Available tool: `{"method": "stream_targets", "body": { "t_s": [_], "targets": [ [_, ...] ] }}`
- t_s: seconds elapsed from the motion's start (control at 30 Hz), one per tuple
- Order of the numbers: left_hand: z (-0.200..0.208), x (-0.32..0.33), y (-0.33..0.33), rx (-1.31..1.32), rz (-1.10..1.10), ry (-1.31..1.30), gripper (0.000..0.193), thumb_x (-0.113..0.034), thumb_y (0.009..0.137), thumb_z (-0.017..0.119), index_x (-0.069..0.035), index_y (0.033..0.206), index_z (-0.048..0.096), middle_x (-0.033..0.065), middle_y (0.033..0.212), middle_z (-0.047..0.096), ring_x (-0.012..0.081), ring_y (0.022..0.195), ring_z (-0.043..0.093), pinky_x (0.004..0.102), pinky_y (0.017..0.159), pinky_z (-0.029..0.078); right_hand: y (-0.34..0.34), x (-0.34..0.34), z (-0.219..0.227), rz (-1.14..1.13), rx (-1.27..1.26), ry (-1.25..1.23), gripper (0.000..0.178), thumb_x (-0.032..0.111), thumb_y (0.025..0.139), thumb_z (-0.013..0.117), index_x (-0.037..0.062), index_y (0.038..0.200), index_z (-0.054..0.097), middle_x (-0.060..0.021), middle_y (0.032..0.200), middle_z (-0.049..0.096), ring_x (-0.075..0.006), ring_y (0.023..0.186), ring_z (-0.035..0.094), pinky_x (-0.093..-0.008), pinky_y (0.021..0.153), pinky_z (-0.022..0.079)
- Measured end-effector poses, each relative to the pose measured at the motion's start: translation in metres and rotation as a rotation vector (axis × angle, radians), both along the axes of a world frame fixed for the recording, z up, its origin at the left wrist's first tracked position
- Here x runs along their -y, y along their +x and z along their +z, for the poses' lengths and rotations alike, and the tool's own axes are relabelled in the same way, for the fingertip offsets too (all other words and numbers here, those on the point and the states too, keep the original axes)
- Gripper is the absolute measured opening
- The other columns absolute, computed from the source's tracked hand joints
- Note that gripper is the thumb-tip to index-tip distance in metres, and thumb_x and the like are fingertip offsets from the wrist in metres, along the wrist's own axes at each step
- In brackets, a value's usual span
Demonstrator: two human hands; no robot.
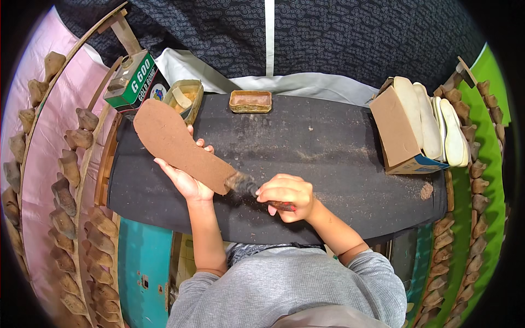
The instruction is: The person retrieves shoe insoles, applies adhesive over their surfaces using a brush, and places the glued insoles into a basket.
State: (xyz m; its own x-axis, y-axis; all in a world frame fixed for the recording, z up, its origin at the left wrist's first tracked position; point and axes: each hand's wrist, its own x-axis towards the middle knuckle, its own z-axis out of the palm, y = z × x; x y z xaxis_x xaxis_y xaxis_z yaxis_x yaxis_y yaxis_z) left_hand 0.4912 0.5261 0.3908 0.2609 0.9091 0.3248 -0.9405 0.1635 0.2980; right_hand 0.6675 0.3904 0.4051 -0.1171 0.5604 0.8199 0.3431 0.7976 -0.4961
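Observation:
A brown shoe sole (178,139) lies slantwise above the table, its wide end up to the left. My left hand (188,183) is closed on it from below, with the thumb along the lower edge and fingertips showing past the upper edge. In my right hand (290,194) is a brush (244,183) with dark, caked bristles and a partly visible red handle. The bristle tip meets the narrow end of the sole. Fingers of the right hand wrap round the handle.
Beyond the sole stand a green-and-white metal can (134,82) and an open container (191,112) of pale stuff. A small rectangular dish (250,101) sits at the table's far edge. At right, a cardboard box (396,128) holds several pale soles. Racks of wooden shoe lasts (68,167) flank the dark-covered table (339,145).

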Motion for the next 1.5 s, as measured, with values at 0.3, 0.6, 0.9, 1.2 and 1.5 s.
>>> {"method": "stream_targets", "body": {
  "t_s": [0.3, 0.6, 0.9, 1.2, 1.5],
  "targets": [
    [-0.001, 0.002, 0.002, -0.033, 0.038, 0.042, 0.067, -0.060, 0.096, 0.030, -0.017, 0.147, 0.030, 0.0150, 0.138, 0.042, 0.0263, 0.094, 0.050, 0.0403, 0.083, 0.047, 0.011, -0.007, 0.005, -0.148, -0.027, -0.003, 0.027, -0.008, 0.056, 0.065, 0.0004, 0.081, 0.068, -0.0114, 0.077, 0.068, -0.0236, 0.071, 0.067, -0.0313, 0.062, 0.053],
    [-0.007, -0.001, 0.003, -0.018, 0.012, 0.016, 0.067, -0.060, 0.096, 0.031, -0.017, 0.147, 0.030, 0.0149, 0.139, 0.042, 0.0263, 0.095, 0.049, 0.0408, 0.083, 0.046, 0.005, -0.002, 0.003, -0.031, -0.077, -0.068, 0.021, -0.006, 0.059, 0.065, 0.0001, 0.079, 0.068, -0.0120, 0.078, 0.068, -0.0243, 0.071, 0.067, -0.0314, 0.062, 0.053],
    [-0.007, 0.000, 0.006, -0.007, -0.022, 0.006, 0.066, -0.060, 0.096, 0.031, -0.017, 0.146, 0.031, 0.0139, 0.139, 0.042, 0.0258, 0.093, 0.049, 0.0406, 0.082, 0.046, -0.002, 0.005, -0.003, 0.114, -0.053, -0.104, 0.031, -0.011, 0.053, 0.061, -0.0012, 0.082, 0.069, -0.0128, 0.082, 0.069, -0.0248, 0.071, 0.067, -0.0313, 0.061, 0.053],
    [-0.003, 0.019, 0.023, -0.177, -0.121, -0.157, 0.071, -0.064, 0.095, 0.025, -0.013, 0.143, 0.033, 0.0162, 0.130, 0.050, 0.0244, 0.088, 0.058, 0.0380, 0.073, 0.055, 0.007, -0.003, 0.028, -0.159, 0.026, 0.168, 0.029, 0.002, 0.062, 0.078, 0.0018, 0.090, 0.069, -0.0111, 0.089, 0.068, -0.0246, 0.074, 0.066, -0.0322, 0.064, 0.054],
    [-0.007, 0.014, 0.019, -0.266, -0.124, -0.110, 0.068, -0.062, 0.097, 0.021, -0.013, 0.141, 0.036, 0.0164, 0.130, 0.050, 0.0242, 0.087, 0.058, 0.0417, 0.073, 0.054, -0.013, 0.012, 0.008, 0.047, 0.167, 0.047, 0.022, 0.004, 0.064, 0.075, 0.0008, 0.085, 0.069, -0.0113, 0.086, 0.068, -0.0224, 0.065, 0.065, -0.0302, 0.056, 0.052]
  ]
}}
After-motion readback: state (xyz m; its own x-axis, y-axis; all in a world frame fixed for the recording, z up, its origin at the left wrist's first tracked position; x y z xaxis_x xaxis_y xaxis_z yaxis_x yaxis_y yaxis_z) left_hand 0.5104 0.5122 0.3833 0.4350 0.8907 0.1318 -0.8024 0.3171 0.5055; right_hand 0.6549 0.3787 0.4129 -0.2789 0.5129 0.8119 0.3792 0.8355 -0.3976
